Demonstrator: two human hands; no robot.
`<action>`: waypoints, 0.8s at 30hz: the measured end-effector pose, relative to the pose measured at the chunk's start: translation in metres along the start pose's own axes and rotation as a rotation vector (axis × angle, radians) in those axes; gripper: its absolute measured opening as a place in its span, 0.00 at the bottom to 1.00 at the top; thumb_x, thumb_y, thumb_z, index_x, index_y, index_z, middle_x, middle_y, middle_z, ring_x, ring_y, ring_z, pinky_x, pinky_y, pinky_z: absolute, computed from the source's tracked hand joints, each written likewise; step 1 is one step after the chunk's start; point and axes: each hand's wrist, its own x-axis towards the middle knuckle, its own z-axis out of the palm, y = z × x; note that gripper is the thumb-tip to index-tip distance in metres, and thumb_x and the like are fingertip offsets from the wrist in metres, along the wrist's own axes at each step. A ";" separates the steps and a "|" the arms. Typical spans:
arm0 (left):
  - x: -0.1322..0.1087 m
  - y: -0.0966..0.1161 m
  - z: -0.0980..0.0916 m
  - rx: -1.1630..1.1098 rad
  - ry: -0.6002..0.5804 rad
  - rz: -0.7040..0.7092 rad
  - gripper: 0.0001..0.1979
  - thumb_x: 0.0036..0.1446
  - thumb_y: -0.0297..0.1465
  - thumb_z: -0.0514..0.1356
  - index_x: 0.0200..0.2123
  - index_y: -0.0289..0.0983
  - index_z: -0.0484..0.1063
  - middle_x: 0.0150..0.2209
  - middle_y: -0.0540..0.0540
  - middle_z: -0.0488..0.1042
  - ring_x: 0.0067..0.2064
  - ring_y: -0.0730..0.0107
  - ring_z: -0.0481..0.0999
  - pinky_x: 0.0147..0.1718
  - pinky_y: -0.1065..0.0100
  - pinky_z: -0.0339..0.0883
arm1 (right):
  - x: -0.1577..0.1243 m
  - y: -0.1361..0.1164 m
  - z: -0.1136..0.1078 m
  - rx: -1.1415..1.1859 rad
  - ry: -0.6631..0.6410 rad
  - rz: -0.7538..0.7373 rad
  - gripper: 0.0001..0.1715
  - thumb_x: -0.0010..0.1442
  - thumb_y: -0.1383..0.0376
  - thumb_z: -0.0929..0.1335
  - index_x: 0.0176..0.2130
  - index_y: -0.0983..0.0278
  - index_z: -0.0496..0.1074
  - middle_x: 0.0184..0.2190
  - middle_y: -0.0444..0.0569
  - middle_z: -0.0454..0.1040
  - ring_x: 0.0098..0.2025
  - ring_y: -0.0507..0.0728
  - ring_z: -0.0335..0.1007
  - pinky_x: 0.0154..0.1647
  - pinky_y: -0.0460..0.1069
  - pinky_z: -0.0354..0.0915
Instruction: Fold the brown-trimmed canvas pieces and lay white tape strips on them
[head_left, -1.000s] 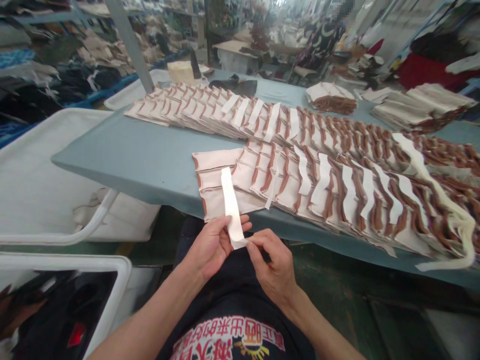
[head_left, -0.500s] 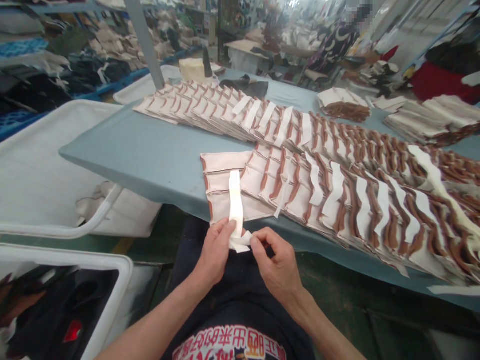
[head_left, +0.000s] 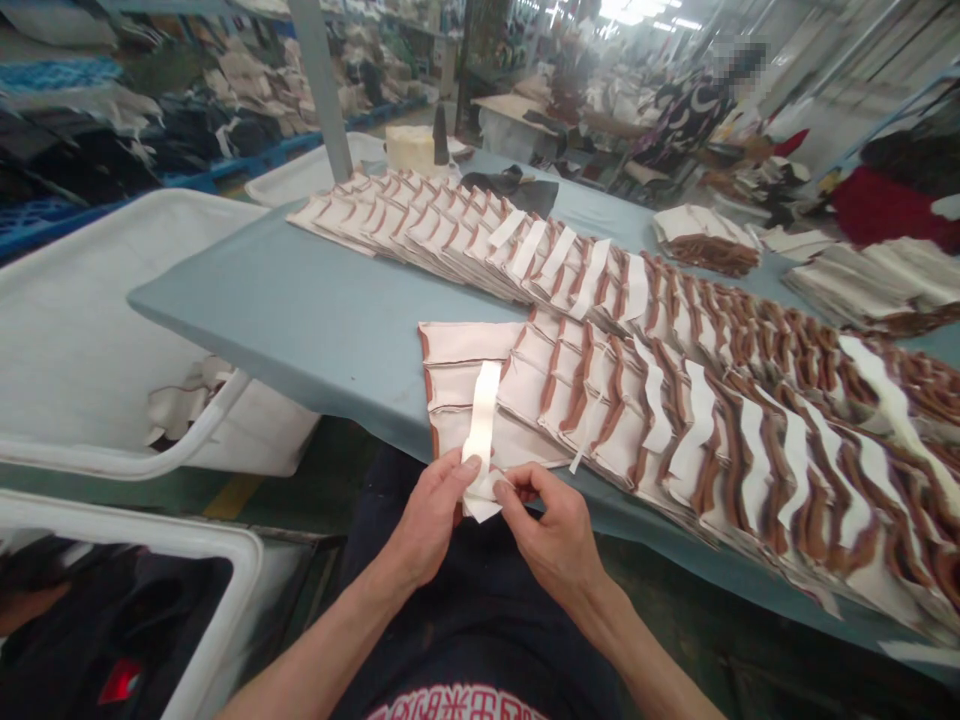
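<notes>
A narrow white strip (head_left: 484, 405) is pinched between the thumb and fingers of my left hand (head_left: 435, 510), its upper length reaching over the table edge. My right hand (head_left: 551, 515) is closed on the lower, folded end of the same strip, close beside the left. Just beyond both hands, cream fabric pieces (head_left: 461, 345) with brown edges lie overlapped at the near end of a long row. More white strips (head_left: 694, 415) rest across that front row. Whether the strip is one layer or several at my fingers is hard to see.
A second overlapped row (head_left: 405, 215) runs behind on the blue-covered table (head_left: 247, 290). White bins (head_left: 112, 300) stand at the left, one holding dark cloth (head_left: 112, 610). Stacked pieces (head_left: 705, 240) sit at the back right. A person (head_left: 686, 110) is in the background.
The view has shifted slightly, so the table contents appear lower and further right. Both hands still hold the strip; its folded lower end now lies closer in between my fingers.
</notes>
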 end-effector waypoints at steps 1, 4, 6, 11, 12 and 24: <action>-0.001 0.002 -0.003 -0.005 -0.055 -0.011 0.20 0.54 0.42 0.70 0.43 0.32 0.80 0.32 0.46 0.79 0.33 0.67 0.74 0.33 0.70 0.68 | 0.001 0.000 0.001 0.005 0.006 0.016 0.11 0.66 0.61 0.68 0.31 0.61 0.73 0.26 0.42 0.76 0.29 0.53 0.72 0.35 0.47 0.66; -0.003 0.008 -0.009 0.009 -0.225 -0.017 0.20 0.53 0.33 0.69 0.50 0.34 0.78 0.39 0.43 0.81 0.39 0.62 0.78 0.39 0.68 0.70 | 0.002 -0.002 0.003 0.009 0.022 0.035 0.11 0.65 0.60 0.68 0.31 0.60 0.73 0.27 0.43 0.77 0.29 0.54 0.73 0.35 0.47 0.66; -0.003 0.007 -0.013 0.034 -0.271 -0.006 0.24 0.51 0.27 0.67 0.53 0.35 0.77 0.42 0.43 0.82 0.41 0.62 0.79 0.42 0.68 0.70 | 0.003 -0.004 0.005 0.023 0.030 0.052 0.11 0.65 0.60 0.68 0.31 0.60 0.74 0.28 0.43 0.79 0.29 0.54 0.73 0.36 0.47 0.67; 0.002 -0.004 -0.015 0.118 -0.085 -0.009 0.25 0.49 0.26 0.61 0.53 0.35 0.76 0.40 0.43 0.83 0.36 0.65 0.80 0.35 0.70 0.69 | 0.009 -0.010 0.003 0.175 0.000 0.121 0.13 0.66 0.59 0.67 0.30 0.61 0.72 0.25 0.43 0.78 0.28 0.54 0.74 0.35 0.48 0.68; 0.004 -0.006 -0.015 0.145 -0.051 -0.016 0.25 0.49 0.26 0.61 0.52 0.35 0.76 0.40 0.43 0.83 0.36 0.64 0.81 0.34 0.70 0.69 | 0.011 -0.010 0.001 0.194 0.022 0.131 0.14 0.66 0.58 0.67 0.30 0.61 0.72 0.25 0.43 0.77 0.28 0.54 0.73 0.34 0.48 0.68; -0.001 0.003 -0.012 0.312 -0.196 0.030 0.18 0.57 0.38 0.62 0.46 0.34 0.80 0.42 0.40 0.84 0.43 0.57 0.79 0.44 0.65 0.68 | 0.031 -0.019 -0.027 0.130 0.089 0.127 0.14 0.64 0.55 0.67 0.31 0.61 0.71 0.26 0.44 0.75 0.29 0.55 0.72 0.34 0.49 0.68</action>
